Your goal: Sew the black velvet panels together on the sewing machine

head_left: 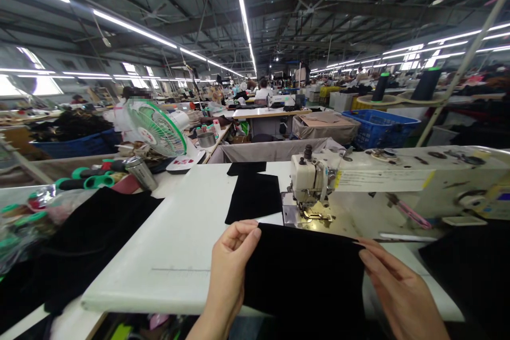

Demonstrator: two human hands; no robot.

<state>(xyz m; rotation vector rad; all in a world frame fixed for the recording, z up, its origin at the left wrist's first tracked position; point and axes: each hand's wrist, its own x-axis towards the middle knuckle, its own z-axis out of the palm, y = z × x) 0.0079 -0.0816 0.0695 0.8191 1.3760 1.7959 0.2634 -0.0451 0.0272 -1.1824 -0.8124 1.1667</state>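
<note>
Head view shows the left hand [233, 260] pinching the left edge of a black fabric piece [305, 271], its fingers curled shut on the cloth, thumb on top. The right hand [398, 289] grips the right edge, fingers together and laid flat along it. Between both sets of fingers the fabric hangs over the near edge of the white table [179, 244]. Just beyond the fingertips sits the sewing machine [314, 180], with another black piece [253, 196] beside it.
</note>
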